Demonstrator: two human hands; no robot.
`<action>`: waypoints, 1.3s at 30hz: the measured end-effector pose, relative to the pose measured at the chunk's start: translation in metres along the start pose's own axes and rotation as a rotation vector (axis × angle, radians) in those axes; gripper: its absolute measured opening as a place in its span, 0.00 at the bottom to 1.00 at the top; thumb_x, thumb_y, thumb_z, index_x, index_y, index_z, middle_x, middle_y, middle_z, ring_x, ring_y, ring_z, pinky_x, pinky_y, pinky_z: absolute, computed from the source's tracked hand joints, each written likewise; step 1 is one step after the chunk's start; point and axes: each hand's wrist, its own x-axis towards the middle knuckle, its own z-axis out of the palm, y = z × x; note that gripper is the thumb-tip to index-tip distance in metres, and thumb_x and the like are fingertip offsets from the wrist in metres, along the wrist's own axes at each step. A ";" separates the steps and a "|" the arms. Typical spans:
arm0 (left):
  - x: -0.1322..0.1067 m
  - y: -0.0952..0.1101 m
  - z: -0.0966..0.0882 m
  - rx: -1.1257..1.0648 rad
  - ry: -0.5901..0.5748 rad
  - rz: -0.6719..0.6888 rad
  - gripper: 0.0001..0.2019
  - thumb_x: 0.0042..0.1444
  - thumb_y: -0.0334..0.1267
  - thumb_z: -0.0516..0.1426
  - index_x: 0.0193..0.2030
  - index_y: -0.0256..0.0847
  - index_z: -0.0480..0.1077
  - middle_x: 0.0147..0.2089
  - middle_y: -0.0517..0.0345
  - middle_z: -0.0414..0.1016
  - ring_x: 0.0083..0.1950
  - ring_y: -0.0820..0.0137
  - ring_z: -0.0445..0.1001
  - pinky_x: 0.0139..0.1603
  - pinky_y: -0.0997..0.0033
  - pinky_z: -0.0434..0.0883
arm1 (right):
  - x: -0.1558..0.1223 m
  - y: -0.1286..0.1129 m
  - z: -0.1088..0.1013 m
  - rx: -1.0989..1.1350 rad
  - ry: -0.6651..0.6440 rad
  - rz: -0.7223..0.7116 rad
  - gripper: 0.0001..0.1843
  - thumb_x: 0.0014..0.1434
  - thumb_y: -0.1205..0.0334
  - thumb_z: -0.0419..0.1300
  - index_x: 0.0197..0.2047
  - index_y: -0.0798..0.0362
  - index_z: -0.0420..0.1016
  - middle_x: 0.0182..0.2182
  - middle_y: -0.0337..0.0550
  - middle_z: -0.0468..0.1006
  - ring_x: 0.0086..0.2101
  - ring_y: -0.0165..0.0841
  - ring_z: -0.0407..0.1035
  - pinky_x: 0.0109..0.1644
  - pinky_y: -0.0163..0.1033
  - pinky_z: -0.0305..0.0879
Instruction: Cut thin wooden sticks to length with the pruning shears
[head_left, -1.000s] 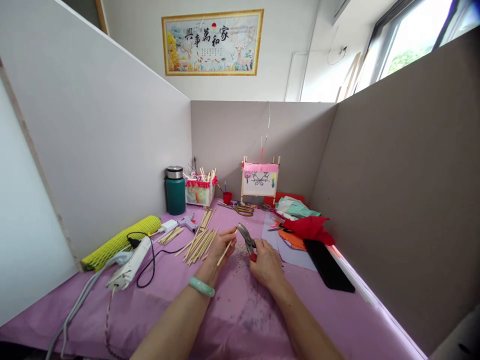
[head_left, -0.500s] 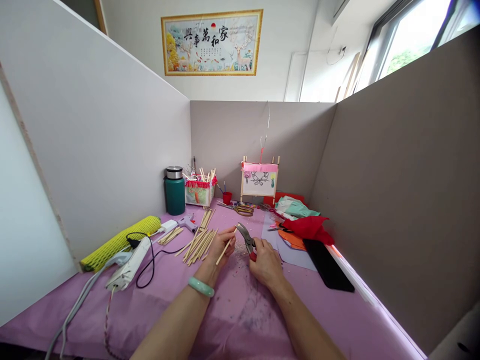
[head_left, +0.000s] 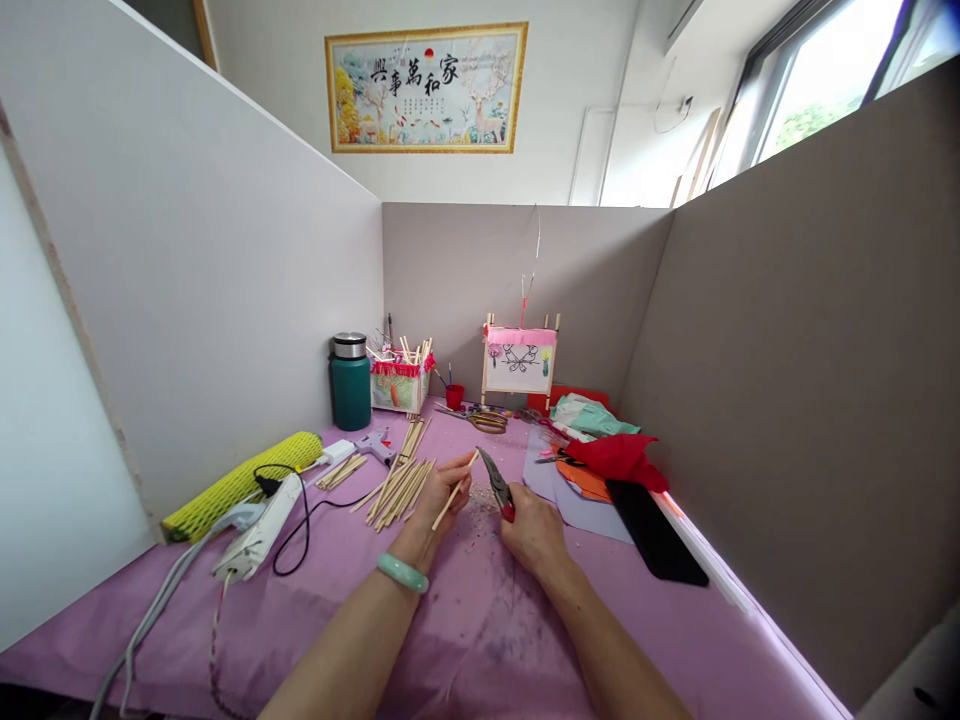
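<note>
From the head camera: holds a thin wooden stick (head_left: 448, 506) pinched in the left hand (head_left: 431, 498), above the purple cloth (head_left: 480, 630), and clasps a pair of red-handled pliers (head_left: 494, 477) in the right hand (head_left: 534, 530), wrapped around the grips. Slants the stick lengthwise — near end low and to the left, far end up and to the right, out past the left hand. Points the pliers up and leftward from the right hand, at that same far end. Meets there, or nearly — cannot tell whether touching or just beside, nor whether biting on wood. Has the left hand nearer to the pile of loose sticks (head_left: 400, 497), just beside on the left. Well apart to the right, see a flat black slab (head_left: 656, 530) lying tilted away from the right hand
</note>
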 end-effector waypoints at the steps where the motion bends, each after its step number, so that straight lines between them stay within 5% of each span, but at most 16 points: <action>1: 0.000 0.000 0.001 0.006 0.013 0.002 0.26 0.40 0.35 0.62 0.49 0.31 0.71 0.15 0.73 0.58 0.13 0.83 0.44 0.17 0.75 0.38 | 0.000 0.000 0.001 0.002 0.005 -0.003 0.12 0.55 0.68 0.53 0.43 0.51 0.71 0.38 0.44 0.77 0.37 0.36 0.71 0.36 0.37 0.51; 5: -0.002 0.001 0.006 0.023 0.079 0.018 0.27 0.38 0.35 0.62 0.49 0.31 0.71 0.15 0.74 0.58 0.14 0.84 0.45 0.18 0.74 0.38 | -0.001 0.001 0.003 0.019 0.046 -0.033 0.18 0.55 0.66 0.55 0.50 0.51 0.68 0.43 0.47 0.75 0.44 0.39 0.69 0.41 0.38 0.54; 10: -0.006 0.004 0.012 0.037 0.109 0.031 0.25 0.37 0.36 0.63 0.46 0.30 0.74 0.15 0.74 0.57 0.14 0.84 0.46 0.19 0.73 0.38 | 0.000 0.001 0.003 0.025 0.026 -0.029 0.15 0.55 0.66 0.55 0.47 0.52 0.69 0.42 0.46 0.75 0.43 0.38 0.69 0.41 0.37 0.54; 18: -0.002 0.001 0.006 0.039 0.080 0.028 0.29 0.37 0.35 0.63 0.51 0.30 0.72 0.15 0.73 0.59 0.14 0.84 0.45 0.19 0.74 0.38 | 0.000 0.000 0.001 0.016 -0.008 0.010 0.10 0.54 0.69 0.54 0.40 0.52 0.70 0.36 0.44 0.78 0.34 0.35 0.71 0.35 0.37 0.51; 25: 0.000 -0.002 0.000 0.011 0.031 0.041 0.27 0.40 0.36 0.62 0.50 0.31 0.70 0.15 0.74 0.58 0.14 0.83 0.45 0.17 0.75 0.39 | -0.002 -0.003 0.004 0.065 0.034 -0.014 0.14 0.56 0.66 0.54 0.47 0.52 0.68 0.43 0.47 0.75 0.43 0.37 0.70 0.38 0.36 0.54; 39: 0.001 -0.002 -0.001 -0.034 -0.029 0.022 0.27 0.43 0.35 0.63 0.53 0.31 0.68 0.15 0.74 0.58 0.13 0.83 0.45 0.17 0.76 0.39 | -0.002 -0.001 0.000 0.054 0.022 0.000 0.11 0.56 0.68 0.54 0.43 0.51 0.69 0.39 0.44 0.77 0.37 0.35 0.71 0.36 0.37 0.52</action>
